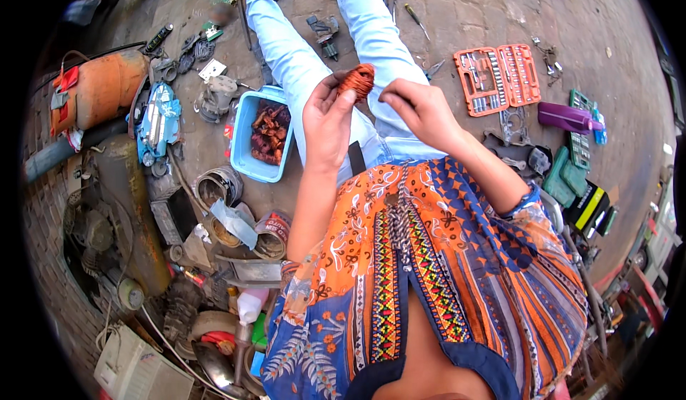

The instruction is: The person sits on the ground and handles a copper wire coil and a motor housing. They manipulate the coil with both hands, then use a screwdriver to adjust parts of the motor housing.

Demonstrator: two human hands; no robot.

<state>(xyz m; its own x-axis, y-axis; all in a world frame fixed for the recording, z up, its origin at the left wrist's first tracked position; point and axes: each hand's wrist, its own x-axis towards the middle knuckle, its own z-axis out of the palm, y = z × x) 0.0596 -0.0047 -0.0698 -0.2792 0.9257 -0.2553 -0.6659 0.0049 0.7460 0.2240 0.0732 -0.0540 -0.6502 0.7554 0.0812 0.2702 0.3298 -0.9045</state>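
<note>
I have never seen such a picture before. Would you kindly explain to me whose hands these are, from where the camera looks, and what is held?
There is no machine here: both bare hands belong to the person wearing the camera. It sits on the head and looks down, so you see the patterned shirt and outstretched legs. The wide lens bends straight edges.

The left hand holds a bundle of copper-coloured wire. The right hand is beside it, fingertips close together; whether they grip anything is too small to tell.

On the paved ground, a light-blue tub contains more copper-coloured bundles. An open orange tool case lies to the right.
</note>
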